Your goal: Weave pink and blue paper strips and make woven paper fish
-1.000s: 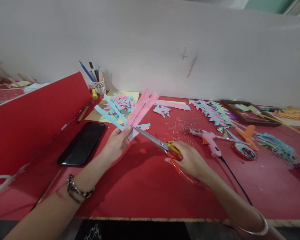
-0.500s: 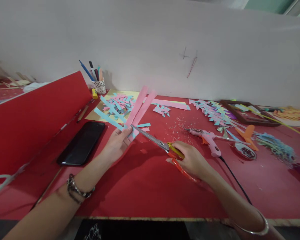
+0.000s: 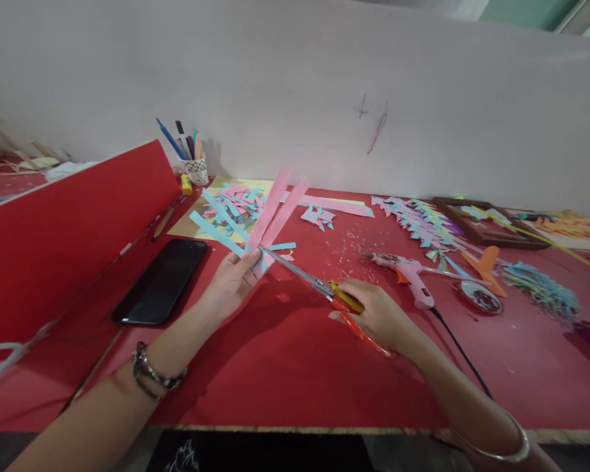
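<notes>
Pale wall (image 3: 285,85) rises behind a red-covered counter (image 3: 295,387), with a red panel (image 3: 78,242) leaning up along the left side. Near the middle, the left hand (image 3: 233,282) pinches pink strips (image 3: 288,213) and blue strips (image 3: 209,229) together, thumb on top and fingers curled under. The strips fan out from that pinch, pink ones pointing toward the wall and longer blue ones to the left; gripping them at the crossing probably keeps the bundle from slipping while the ends stay spread.

Scissors (image 3: 302,272) are gripped in the right hand (image 3: 373,311), fingers closed around the yellow and red-orange handles. Their tips meet the paper just beside the left thumb, so the strips seem pinched close to the blades for steadiness. Whether the tips are parted or closed on the paper is too small to tell.

Beyond the left hand, cut pieces (image 3: 236,203) lie heaped on a yellowish sheet (image 3: 184,226), which likely keeps them gathered. A phone (image 3: 160,282) lies left of the left wrist. Past the right hand, a pink glue gun (image 3: 415,278) rests on its side, nozzle pointing left and cord (image 3: 465,354) trailing toward the near edge, perhaps so it stays within reach.
</notes>
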The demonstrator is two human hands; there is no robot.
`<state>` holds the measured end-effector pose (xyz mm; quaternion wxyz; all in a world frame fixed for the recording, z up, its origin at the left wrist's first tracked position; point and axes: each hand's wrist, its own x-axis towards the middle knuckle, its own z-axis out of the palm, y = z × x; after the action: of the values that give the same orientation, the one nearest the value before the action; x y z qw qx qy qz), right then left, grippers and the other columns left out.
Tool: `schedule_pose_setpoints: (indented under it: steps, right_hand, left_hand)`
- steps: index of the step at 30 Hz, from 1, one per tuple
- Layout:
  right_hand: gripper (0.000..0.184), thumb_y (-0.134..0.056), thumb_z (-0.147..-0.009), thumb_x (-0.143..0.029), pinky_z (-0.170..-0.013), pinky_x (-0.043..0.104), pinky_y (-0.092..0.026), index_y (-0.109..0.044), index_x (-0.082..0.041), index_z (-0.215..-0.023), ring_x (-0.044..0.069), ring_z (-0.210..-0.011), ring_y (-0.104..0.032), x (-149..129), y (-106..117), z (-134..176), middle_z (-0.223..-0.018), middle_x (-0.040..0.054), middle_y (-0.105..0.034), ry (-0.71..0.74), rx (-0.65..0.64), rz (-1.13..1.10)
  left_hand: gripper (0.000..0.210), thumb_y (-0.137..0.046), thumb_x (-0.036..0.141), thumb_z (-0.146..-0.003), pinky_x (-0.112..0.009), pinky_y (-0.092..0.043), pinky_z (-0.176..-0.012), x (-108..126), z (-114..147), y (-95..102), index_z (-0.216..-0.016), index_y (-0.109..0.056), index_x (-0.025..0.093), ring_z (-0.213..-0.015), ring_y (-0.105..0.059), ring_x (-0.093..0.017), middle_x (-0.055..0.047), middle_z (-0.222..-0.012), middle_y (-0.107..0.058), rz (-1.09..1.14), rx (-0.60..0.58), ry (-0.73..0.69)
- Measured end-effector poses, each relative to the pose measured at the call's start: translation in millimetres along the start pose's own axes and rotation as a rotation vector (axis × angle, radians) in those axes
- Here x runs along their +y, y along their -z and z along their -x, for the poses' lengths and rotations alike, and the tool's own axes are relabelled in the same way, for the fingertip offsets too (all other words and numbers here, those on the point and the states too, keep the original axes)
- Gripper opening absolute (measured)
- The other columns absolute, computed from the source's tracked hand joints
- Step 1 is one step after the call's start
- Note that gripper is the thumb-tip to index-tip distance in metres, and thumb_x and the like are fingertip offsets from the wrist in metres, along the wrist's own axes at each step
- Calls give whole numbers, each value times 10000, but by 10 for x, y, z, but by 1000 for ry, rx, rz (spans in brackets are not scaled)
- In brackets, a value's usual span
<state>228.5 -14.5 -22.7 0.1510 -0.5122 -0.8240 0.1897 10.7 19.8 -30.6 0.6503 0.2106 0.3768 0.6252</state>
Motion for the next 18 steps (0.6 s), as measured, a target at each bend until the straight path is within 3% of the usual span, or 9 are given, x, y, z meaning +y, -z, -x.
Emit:
schedule_pose_setpoints:
  steps: [7,12,18]
  right_hand:
    - [381,-420,-769,-546,-516,224,-279,-434,-189,-639,111,-557,-399,4,-13,-4,-626,-5,-463,-5,1,11]
    - [367,-413,-758,-534,-491,222,-246,-379,-196,-617,108,-530,-385,51,-10,-22,-602,-10,-453,-72,74,41]
    - [332,-467,-719,-513,-503,232,-245,-401,-197,-644,128,-553,-423,37,-18,-19,-630,5,-500,-195,133,151]
  left_hand:
    - [208,-656,75,-621,-152,-455,-509,6,0,10,-472,-540,162,-435,-503,-44,63,-443,-552,-10,18,21]
    - [152,-658,104,-620,-158,-444,-513,14,-35,38,-519,-554,148,-459,-511,-43,60,-493,-573,-42,44,-19]
    - [126,-630,112,-637,-155,-436,-514,55,-85,65,-553,-548,159,-488,-517,-41,60,-538,-581,21,163,-66]
